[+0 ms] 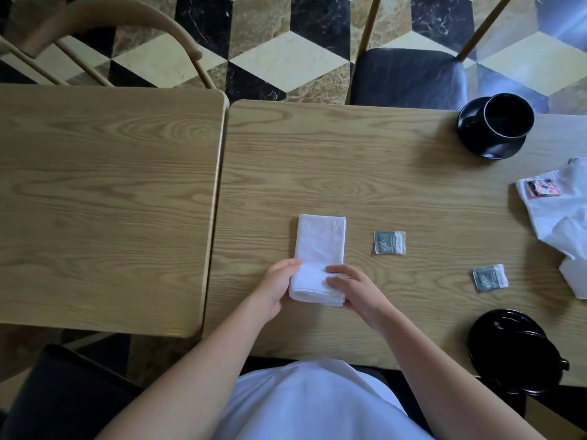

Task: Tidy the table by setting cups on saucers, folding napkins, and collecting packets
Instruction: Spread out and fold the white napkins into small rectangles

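1. Head view is looking down on a wooden table (pixel 349 173), with a second wooden table (pixel 108 198) butting against it at 9 o'clock.
2. Folded white napkin (pixel 319 249) is lying lengthwise near the middle of the main table, its near end sitting between both hands.
3. Left hand (pixel 275 289) is cupping the napkin's near left edge, thumb lying on top and fingers curling under the side.
4. Right hand (pixel 351 289) is pressing the napkin's near right corner, fingers resting fairly straight on the cloth; whether the thumb is tucking under the edge cannot be told.
5. Grey packet (pixel 389 242) is lying flat at 3 o'clock of the napkin, near it but apart.
6. Second grey packet (pixel 489 277) is lying farther out at 4 o'clock, slightly tilted.
7. Black cup (pixel 508 117) is standing upright on a black saucer (pixel 495 150) at 1 o'clock, near the far edge.
8. Second black cup (pixel 536 363) is sitting on its black saucer (pixel 489 331) at 4 o'clock, at the near edge.
9. Crumpled white napkin (pixel 562 223) is lying unfolded at 3 o'clock by the frame edge, a pink packet (pixel 542 188) resting on it.
10. Dark-seated chair (pixel 409 77) is standing beyond the far edge at 12 o'clock.
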A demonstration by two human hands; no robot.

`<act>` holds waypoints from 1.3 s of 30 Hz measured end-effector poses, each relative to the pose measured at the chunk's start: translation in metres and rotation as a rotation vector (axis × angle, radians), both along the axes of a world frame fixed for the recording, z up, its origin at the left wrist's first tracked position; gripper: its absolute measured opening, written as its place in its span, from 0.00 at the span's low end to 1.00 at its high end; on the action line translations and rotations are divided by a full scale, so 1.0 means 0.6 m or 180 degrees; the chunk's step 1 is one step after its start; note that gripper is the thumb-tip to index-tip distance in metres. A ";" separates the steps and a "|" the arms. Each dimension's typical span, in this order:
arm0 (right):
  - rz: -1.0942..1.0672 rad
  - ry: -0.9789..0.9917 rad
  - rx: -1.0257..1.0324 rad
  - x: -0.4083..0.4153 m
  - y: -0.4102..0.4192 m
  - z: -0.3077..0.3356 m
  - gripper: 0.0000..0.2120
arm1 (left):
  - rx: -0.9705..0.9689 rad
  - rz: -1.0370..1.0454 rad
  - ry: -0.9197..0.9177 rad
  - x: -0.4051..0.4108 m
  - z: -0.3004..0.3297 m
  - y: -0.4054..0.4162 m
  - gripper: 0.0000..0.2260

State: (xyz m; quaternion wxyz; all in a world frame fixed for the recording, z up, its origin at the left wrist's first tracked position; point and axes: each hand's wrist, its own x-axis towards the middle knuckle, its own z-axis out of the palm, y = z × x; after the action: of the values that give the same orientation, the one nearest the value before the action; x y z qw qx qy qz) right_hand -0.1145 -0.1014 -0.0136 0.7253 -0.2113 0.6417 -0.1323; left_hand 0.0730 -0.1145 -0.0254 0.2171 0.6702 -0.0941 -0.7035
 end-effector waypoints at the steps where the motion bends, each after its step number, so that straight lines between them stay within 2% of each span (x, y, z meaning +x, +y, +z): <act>1: -0.0146 -0.0106 0.0101 0.000 -0.004 -0.002 0.11 | 0.0067 0.0068 0.0048 0.000 0.004 -0.005 0.07; 3: -0.0565 -0.0494 0.0379 -0.003 -0.015 -0.004 0.15 | 0.0249 0.0213 0.0287 0.000 0.016 -0.022 0.07; 5: -0.0832 -0.0941 0.0536 -0.009 -0.029 -0.003 0.23 | 0.0432 0.0356 0.0582 0.002 0.024 -0.046 0.14; 7: -0.0812 -0.1162 0.0502 -0.014 -0.042 -0.001 0.26 | 0.0542 0.0392 0.0675 0.003 0.028 -0.067 0.19; 8: -0.0739 -0.1153 0.0446 -0.015 -0.048 0.001 0.25 | 0.0579 0.0354 0.0652 0.003 0.028 -0.075 0.20; 11: -0.0500 -0.0874 0.0218 -0.016 -0.065 0.003 0.12 | 0.0616 -0.0235 0.0303 0.005 0.030 -0.095 0.13; 13: -0.0236 -0.0378 0.0011 -0.016 -0.075 0.003 0.06 | 0.0420 -0.0964 -0.0362 0.007 0.028 -0.106 0.06; 14: -0.0039 0.0051 -0.0148 -0.015 -0.079 0.002 0.05 | 0.0265 -0.1278 -0.0679 0.009 0.026 -0.110 0.07; 16: 0.0223 0.0800 -0.0431 -0.016 -0.084 -0.007 0.10 | -0.0001 -0.1646 -0.1045 0.011 0.020 -0.115 0.13; 17: 0.0206 0.0936 -0.0458 -0.016 -0.085 -0.010 0.12 | -0.0084 -0.1708 -0.1098 0.012 0.017 -0.117 0.15; 22: 0.0161 0.1135 -0.0479 -0.010 -0.090 -0.014 0.12 | -0.0275 -0.1813 -0.1387 0.008 0.008 -0.123 0.16; 27: 0.0020 0.1287 -0.0465 0.000 -0.099 -0.019 0.11 | -0.0195 -0.1917 -0.1670 -0.002 0.005 -0.126 0.19; 30: -0.0057 0.1581 -0.0682 0.004 -0.100 -0.012 0.13 | -0.0434 -0.2142 -0.2263 -0.010 0.007 -0.127 0.17; 32: 0.0353 0.2084 -0.1188 0.006 -0.099 -0.003 0.12 | -0.1142 -0.2421 -0.2965 -0.013 0.008 -0.122 0.14; 33: 0.0700 0.2191 -0.1489 0.009 -0.098 0.003 0.10 | -0.1667 -0.2595 -0.3073 -0.015 0.014 -0.118 0.13; 35: 0.1603 0.2147 -0.1987 0.020 -0.102 0.010 0.08 | -0.2711 -0.3237 -0.2896 -0.020 0.019 -0.113 0.10; 36: 0.2081 0.2167 -0.2212 0.026 -0.105 0.012 0.10 | -0.3077 -0.3656 -0.2828 -0.021 0.017 -0.113 0.10; 37: 0.2514 0.2299 -0.2438 0.030 -0.111 0.012 0.14 | -0.3247 -0.4035 -0.2870 -0.022 0.016 -0.114 0.14; 39: 0.3032 0.2713 -0.2729 0.029 -0.129 0.010 0.24 | -0.3153 -0.4536 -0.2983 -0.020 0.014 -0.124 0.27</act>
State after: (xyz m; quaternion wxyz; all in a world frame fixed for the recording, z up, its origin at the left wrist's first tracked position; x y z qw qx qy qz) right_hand -0.0969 -0.1787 -0.0075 0.2488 -0.7602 0.5981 0.0499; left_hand 0.0607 -0.1890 -0.0170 -0.0607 0.5009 -0.8364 -0.2141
